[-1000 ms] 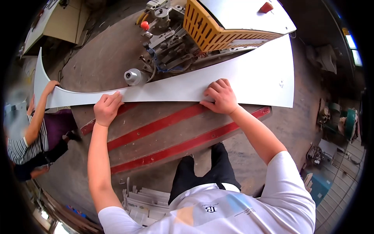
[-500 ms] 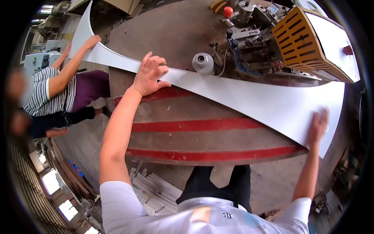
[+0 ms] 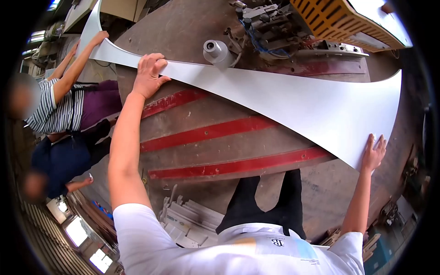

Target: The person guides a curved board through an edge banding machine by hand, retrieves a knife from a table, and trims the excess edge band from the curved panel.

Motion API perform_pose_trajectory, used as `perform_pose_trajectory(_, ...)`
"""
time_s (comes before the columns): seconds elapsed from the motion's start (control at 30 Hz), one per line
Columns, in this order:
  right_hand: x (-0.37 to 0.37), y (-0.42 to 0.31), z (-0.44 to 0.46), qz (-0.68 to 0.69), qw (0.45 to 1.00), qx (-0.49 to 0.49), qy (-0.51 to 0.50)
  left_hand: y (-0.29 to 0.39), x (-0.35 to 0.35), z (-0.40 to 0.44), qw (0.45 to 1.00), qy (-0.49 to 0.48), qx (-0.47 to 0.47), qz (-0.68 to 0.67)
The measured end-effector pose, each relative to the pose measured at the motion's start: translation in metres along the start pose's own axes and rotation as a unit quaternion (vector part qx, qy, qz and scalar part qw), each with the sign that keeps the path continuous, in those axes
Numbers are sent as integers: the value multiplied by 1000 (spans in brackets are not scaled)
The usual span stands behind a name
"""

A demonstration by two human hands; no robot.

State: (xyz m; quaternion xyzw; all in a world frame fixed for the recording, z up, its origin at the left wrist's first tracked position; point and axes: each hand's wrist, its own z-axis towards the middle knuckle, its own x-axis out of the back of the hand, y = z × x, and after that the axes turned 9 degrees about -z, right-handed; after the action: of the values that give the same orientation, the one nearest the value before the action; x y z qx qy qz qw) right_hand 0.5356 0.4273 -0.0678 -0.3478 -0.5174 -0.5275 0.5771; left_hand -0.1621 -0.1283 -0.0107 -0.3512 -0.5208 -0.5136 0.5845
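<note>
A long white panel (image 3: 316, 105) with curved edges lies across the table, wide at the right and narrow toward the far left. My left hand (image 3: 149, 75) is at its narrow middle, fingers curled over the strip and thumb along the near edge. At the near right corner, my right hand (image 3: 373, 153) rests on the panel with fingers spread. The panel's inner curve passes close beside a grey cylindrical guide (image 3: 217, 52) standing on the table. A co-worker in a striped shirt (image 3: 57, 98) has both hands on the panel's far left end.
The brown table (image 3: 192, 110) bears red strips (image 3: 206, 133). Behind the guide stands a machine (image 3: 270, 32) with metal fittings and blue tubing, beside a yellow slotted housing (image 3: 334, 20). A second person in dark clothing (image 3: 62, 158) is at the left. White boards (image 3: 190, 220) lie below the table.
The view has shifted, so machine and housing sit higher in it. My right hand, blurred before, now rests spread at the near corner. My left hand stays on the narrow part.
</note>
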Motion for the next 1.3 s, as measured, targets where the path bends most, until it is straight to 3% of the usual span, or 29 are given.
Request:
perform_pose_trajectory(0.13, 12, -28, -23, -21, 999, -34, -16, 50, -6, -24, 982, 57, 113, 137)
perform_pose_trajectory(0.27, 27, -47, -36, -31, 997, -59, -43, 172, -50, -8, 959, 156, 236, -25)
perform_pose_trajectory(0.33, 34, -53, -39, -37, 996, -67, -53, 230, -66, 11, 935, 120, 328, -58)
perform_pose_trajectory(0.4, 36, -60, -43, -30, 996, -70, -56, 242, -64, 30, 922, 97, 376, 2)
perform_pose_trajectory(0.5, 50, -69, -54, -21, 994, -77, -70, 239, -101, 67, 868, 182, 461, -17)
perform_pose_trajectory(0.63, 62, -74, -63, -26, 994, -76, -79, 230, -104, 72, 851, 218, 476, -46)
perform_pose_trajectory(0.73, 79, -49, -65, 76, 992, -7, -97, 223, -99, 66, 853, 205, 478, -49)
perform_pose_trajectory(0.83, 40, 28, -50, 172, 969, 167, -55, 216, -93, 63, 851, 190, 487, -53)
perform_pose_trajectory(0.93, 32, 25, -53, 243, 945, 218, -6, 208, -86, 61, 850, 170, 496, -48)
perform_pose_trajectory(0.97, 29, 23, -57, 293, 937, 190, -29, 205, -84, 60, 851, 168, 495, -47)
perform_pose_trajectory(1.3, 45, 4, -95, 306, 936, 163, -55, 173, -81, 42, 868, 119, 481, -22)
